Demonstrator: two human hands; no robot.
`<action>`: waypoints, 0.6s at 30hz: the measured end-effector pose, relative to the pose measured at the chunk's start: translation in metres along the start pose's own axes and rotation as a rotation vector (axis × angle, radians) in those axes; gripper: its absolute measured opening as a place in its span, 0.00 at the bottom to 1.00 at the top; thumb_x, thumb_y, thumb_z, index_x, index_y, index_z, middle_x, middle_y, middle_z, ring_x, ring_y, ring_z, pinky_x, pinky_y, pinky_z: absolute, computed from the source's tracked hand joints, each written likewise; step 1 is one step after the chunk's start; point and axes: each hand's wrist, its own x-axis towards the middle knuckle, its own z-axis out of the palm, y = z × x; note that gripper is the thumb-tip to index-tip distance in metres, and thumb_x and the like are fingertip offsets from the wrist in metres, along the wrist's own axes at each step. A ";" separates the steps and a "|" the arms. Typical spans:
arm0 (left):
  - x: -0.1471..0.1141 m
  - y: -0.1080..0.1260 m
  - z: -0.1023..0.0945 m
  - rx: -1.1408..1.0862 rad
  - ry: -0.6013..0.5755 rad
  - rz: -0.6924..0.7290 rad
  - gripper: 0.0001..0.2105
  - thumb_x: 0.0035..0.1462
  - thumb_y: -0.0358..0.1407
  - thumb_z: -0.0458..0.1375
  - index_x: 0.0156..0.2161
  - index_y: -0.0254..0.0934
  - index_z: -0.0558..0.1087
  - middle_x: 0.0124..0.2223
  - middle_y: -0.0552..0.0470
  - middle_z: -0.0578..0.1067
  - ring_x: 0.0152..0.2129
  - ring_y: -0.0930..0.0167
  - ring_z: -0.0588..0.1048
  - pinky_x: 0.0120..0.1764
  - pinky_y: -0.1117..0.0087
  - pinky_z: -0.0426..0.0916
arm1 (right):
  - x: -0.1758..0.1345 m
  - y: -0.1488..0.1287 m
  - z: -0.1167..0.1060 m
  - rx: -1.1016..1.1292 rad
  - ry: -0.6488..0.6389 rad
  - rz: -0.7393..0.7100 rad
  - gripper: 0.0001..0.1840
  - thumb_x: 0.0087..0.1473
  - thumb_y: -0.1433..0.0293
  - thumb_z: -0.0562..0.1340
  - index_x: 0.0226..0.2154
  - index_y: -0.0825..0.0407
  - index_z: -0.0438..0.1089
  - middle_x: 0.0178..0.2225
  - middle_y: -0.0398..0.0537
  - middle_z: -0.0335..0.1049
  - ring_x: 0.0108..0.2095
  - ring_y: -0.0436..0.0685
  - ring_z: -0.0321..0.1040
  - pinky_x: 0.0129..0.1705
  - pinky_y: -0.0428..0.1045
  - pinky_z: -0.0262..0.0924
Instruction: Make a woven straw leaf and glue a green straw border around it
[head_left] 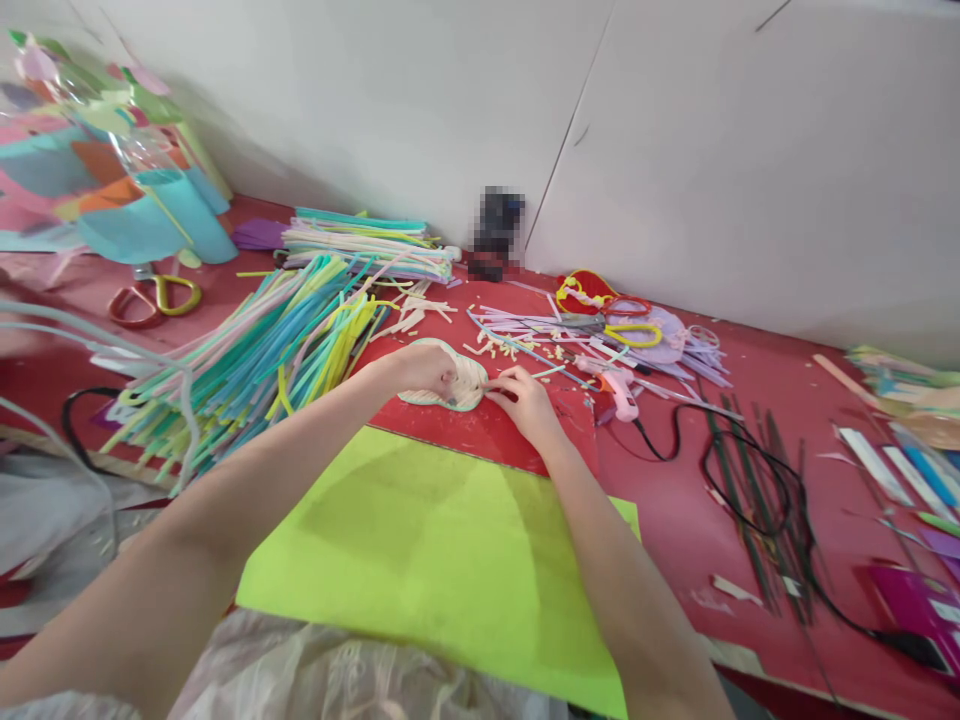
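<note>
A flat, cream-coloured pipe cleaner piece (466, 378) with a mint-green rim lies on the red table, rounded at both ends. My left hand (429, 370) rests on its left part, fingers curled in and tips against the cream rows; what they grip, if anything, is hidden. At the piece's right edge, my right hand (521, 398) pinches with thumb and forefinger. Part of the piece is covered by my left hand.
A yellow-green sheet (420, 540) spans my lap and the table edge. Left lie bundled pipe cleaners (247, 350) and scissors (154, 297). Cream offcuts (499, 343), yellow-handled scissors (630, 334) and a pink glue gun (616, 388) with black cord (795, 480) lie right.
</note>
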 end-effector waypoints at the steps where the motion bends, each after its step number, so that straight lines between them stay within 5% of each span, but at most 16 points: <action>1: 0.000 0.001 -0.001 0.004 -0.014 -0.006 0.07 0.46 0.39 0.63 0.29 0.37 0.77 0.28 0.54 0.74 0.25 0.72 0.68 0.29 0.71 0.54 | 0.000 0.000 0.000 0.002 0.001 0.000 0.09 0.57 0.68 0.63 0.41 0.45 0.77 0.37 0.46 0.66 0.35 0.53 0.67 0.41 0.50 0.62; 12: -0.003 -0.016 0.000 -0.217 -0.047 0.115 0.07 0.51 0.37 0.58 0.27 0.35 0.74 0.24 0.56 0.69 0.24 0.75 0.66 0.28 0.74 0.54 | 0.000 -0.004 -0.002 0.000 -0.006 0.003 0.09 0.57 0.69 0.63 0.40 0.46 0.78 0.37 0.46 0.66 0.35 0.53 0.67 0.42 0.50 0.63; 18: -0.001 -0.019 0.001 -0.236 -0.046 0.084 0.07 0.46 0.38 0.63 0.27 0.35 0.75 0.24 0.57 0.70 0.24 0.75 0.66 0.29 0.74 0.54 | 0.000 -0.002 -0.001 -0.004 0.002 0.005 0.09 0.57 0.68 0.63 0.40 0.45 0.77 0.37 0.46 0.66 0.35 0.53 0.67 0.42 0.50 0.63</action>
